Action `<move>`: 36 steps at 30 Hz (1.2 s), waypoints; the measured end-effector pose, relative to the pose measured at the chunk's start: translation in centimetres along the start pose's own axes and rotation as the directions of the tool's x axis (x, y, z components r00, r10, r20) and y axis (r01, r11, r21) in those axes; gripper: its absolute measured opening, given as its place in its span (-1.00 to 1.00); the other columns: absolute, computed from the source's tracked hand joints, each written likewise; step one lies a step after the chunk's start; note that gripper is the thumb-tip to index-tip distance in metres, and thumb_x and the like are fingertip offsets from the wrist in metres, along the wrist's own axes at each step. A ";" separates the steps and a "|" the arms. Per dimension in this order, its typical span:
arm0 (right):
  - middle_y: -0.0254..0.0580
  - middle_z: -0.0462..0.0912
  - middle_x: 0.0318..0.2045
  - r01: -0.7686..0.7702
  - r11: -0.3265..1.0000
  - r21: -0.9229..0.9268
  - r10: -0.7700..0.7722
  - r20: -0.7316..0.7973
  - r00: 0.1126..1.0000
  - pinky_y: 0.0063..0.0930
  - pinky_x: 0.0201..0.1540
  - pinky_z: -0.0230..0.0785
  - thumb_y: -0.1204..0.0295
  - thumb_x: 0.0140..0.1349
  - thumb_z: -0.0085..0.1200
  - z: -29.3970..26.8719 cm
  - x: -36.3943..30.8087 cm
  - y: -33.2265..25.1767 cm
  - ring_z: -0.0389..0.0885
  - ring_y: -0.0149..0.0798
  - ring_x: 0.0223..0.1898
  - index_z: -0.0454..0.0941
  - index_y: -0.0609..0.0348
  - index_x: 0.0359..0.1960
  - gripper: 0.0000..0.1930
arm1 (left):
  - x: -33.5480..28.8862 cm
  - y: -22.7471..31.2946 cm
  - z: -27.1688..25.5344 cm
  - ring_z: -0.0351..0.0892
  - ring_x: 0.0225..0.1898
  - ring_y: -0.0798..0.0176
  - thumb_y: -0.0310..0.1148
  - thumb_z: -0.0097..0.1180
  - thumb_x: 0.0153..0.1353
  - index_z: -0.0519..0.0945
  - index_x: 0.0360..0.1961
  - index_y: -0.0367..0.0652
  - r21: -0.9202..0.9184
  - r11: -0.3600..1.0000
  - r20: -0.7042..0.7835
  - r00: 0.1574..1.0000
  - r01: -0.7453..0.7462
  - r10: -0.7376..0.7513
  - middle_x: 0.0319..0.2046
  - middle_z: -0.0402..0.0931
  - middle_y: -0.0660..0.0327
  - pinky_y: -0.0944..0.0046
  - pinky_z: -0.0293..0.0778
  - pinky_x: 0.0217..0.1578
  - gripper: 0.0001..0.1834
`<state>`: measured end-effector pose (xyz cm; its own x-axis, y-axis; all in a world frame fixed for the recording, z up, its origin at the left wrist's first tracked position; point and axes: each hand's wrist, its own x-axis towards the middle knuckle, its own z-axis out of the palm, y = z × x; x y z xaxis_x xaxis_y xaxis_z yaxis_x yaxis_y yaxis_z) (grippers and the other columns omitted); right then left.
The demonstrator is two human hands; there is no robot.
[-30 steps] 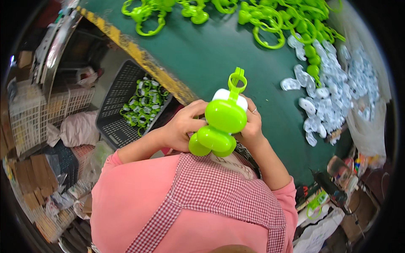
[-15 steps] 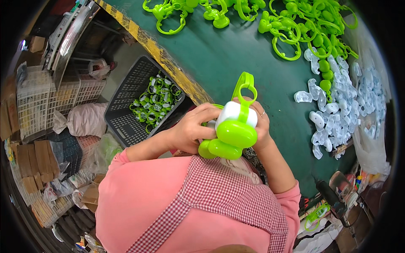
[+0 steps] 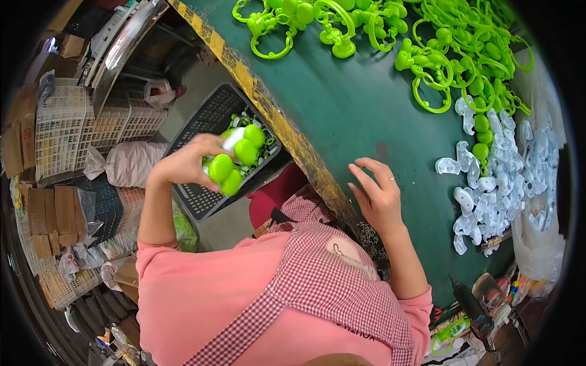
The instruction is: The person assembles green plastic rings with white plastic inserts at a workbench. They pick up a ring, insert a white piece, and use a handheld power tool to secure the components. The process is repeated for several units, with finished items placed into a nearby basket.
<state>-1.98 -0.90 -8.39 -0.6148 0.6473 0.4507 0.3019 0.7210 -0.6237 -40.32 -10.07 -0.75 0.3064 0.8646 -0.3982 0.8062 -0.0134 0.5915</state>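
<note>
Dark grey plastic crate (image 3: 210,113) beside the green table (image 3: 305,91); I see green-and-white pieces (image 3: 269,145) heaped inside. Left hand (image 3: 192,160) grasps a lobed green-and-white item (image 3: 246,151) over the crate; contact with the heap I cannot tell. Right hand (image 3: 381,198) holds nothing, fingers loosely spread by the table edge. Clear bag (image 3: 535,250), right: pale translucent parts (image 3: 500,177) lie beside it. White lattice crates (image 3: 61,134), left: contents unclear to me.

Chunky green-and-white piece (image 3: 246,151) at 10 o'clock is shining like glossy plastic, green ring pile (image 3: 489,50) at 2 is gleaming too. Pale bits (image 3: 497,195) at 3 are looking like translucent plastic. Tabletop (image 3: 366,104) is looking kinda matt, yellow edging (image 3: 268,110) at 11 is looking rough, apron (image 3: 317,268) at 6 is showing cloth.
</note>
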 end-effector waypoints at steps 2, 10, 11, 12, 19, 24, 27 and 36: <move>-0.12 0.58 -0.13 -0.042 0.999 -0.007 0.042 -0.009 0.999 -0.26 -0.12 0.50 0.59 -0.06 0.28 -0.4 -0.2 0.8 0.59 -0.05 -0.14 0.59 0.18 -0.11 -0.61 | 1.8 -0.7 0.4 0.31 0.25 -0.07 -0.30 0.48 -0.25 0.61 0.03 -0.16 0.303 0.918 -0.279 0.945 0.256 -0.172 0.20 0.40 0.00 0.02 0.19 0.26 -0.32; -0.12 0.60 -0.16 -0.141 0.989 -0.036 0.142 0.008 0.990 -0.33 -0.14 0.46 0.61 -0.08 0.30 -2.0 0.3 2.6 0.59 -0.06 -0.17 0.60 0.17 -0.11 -0.60 | 26.6 -4.3 -2.3 0.24 0.21 -0.02 -0.19 0.28 0.07 0.39 0.14 -0.10 0.332 0.898 -0.929 0.265 0.289 0.258 0.16 0.32 0.06 -0.03 0.20 0.18 -0.39; -0.10 0.61 -0.16 -0.265 0.962 0.059 0.262 0.051 0.964 -0.25 -0.06 0.45 0.32 0.22 0.16 -2.6 -0.3 3.0 0.59 -0.05 -0.16 0.57 0.24 -0.02 -0.66 | 28.7 -4.5 -3.3 0.12 0.30 0.00 -0.09 0.33 0.01 0.29 0.25 -0.12 0.273 0.905 -0.950 0.243 0.328 0.198 0.25 0.22 0.02 -0.05 0.09 0.24 -0.20; -0.07 0.62 -0.16 -0.389 0.816 0.427 0.386 0.097 0.917 -0.19 -0.04 0.44 0.15 0.26 0.01 -3.0 -0.2 2.6 0.59 -0.03 -0.15 0.55 0.29 0.01 -0.54 | 30.5 -5.3 -4.2 0.37 0.16 0.08 -0.15 0.40 -0.06 0.41 0.18 -0.16 0.316 0.847 -0.947 0.195 0.428 0.255 0.13 0.40 0.06 0.06 0.32 0.12 -0.24; 0.24 0.60 -0.20 -0.131 -0.703 0.699 0.088 0.267 0.960 0.05 -0.06 0.41 -0.54 0.09 -0.71 -4.5 -0.9 0.6 0.55 0.15 -0.13 0.45 0.52 0.08 0.21 | 29.9 -0.7 -5.6 0.62 -0.23 0.18 -0.40 0.41 -0.19 0.58 -0.02 -0.22 0.080 0.990 -0.829 0.544 -0.116 0.131 -0.22 0.62 0.10 0.26 0.52 -0.18 -0.41; 0.18 0.60 -0.31 -0.072 -0.775 0.628 0.025 0.144 0.989 0.03 -0.19 0.45 -0.55 0.07 -0.75 -5.2 -1.3 -1.0 0.53 0.13 -0.24 0.51 0.45 0.05 0.21 | 29.3 6.1 -1.2 0.63 -0.33 0.32 -0.52 0.38 -0.11 0.56 -0.02 -0.29 -0.017 0.940 -0.893 0.429 -0.340 0.139 -0.25 0.63 0.12 0.34 0.55 -0.31 -0.47; 0.16 0.60 -0.33 -0.047 -0.772 0.634 0.045 0.128 0.991 -0.04 -0.24 0.47 -0.53 0.09 -0.77 -5.8 -1.5 -1.6 0.55 0.09 -0.27 0.53 0.49 0.01 0.20 | 28.9 7.9 0.0 0.65 -0.27 0.24 -0.53 0.41 -0.15 0.57 -0.04 -0.30 0.020 0.941 -0.931 0.336 -0.337 0.140 -0.23 0.62 0.09 0.32 0.56 -0.27 -0.46; -0.08 0.57 -0.04 -0.393 0.819 0.418 0.571 -0.526 0.630 -0.25 0.09 0.34 0.09 0.02 0.34 -6.7 -2.2 -0.2 0.47 -0.07 0.05 0.47 0.26 0.10 -0.32 | 23.4 16.5 4.1 0.63 -0.41 0.34 -0.33 0.41 -0.14 0.63 -0.12 -0.22 0.178 0.812 -0.782 0.420 -0.556 0.460 -0.31 0.63 0.18 0.37 0.57 -0.38 -0.52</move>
<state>4.22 -0.78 -4.99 0.1681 0.9498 0.2640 0.1840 0.2328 -0.9549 -17.72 7.87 -3.17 0.1040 0.7502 0.6530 0.5740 -0.5815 0.5765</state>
